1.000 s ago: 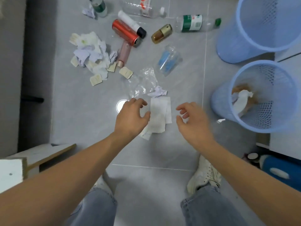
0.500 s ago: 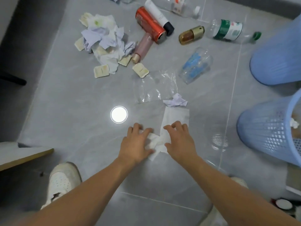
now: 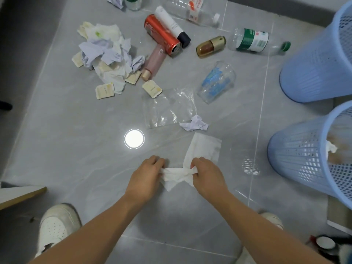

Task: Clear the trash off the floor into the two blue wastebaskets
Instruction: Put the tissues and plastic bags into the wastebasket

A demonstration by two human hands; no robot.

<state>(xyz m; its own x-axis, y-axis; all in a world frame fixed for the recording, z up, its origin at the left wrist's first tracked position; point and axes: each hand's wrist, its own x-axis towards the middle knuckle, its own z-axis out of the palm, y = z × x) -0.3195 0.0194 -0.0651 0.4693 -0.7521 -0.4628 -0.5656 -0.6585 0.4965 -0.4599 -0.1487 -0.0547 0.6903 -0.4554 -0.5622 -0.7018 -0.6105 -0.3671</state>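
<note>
White tissue point(image 3: 192, 164) pinched in the grip of left hand point(image 3: 145, 177) and right hand point(image 3: 206, 175), fingers curled.

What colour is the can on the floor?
Red, with a silver top; the can shows clearly in the head view.

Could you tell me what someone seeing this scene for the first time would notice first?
Most likely the two hands low in the middle: the left hand and right hand both pinch a white tissue on the grey floor. Next, the litter beyond them, a paper heap and a red can, and the two blue wastebaskets at the right edge.
</note>
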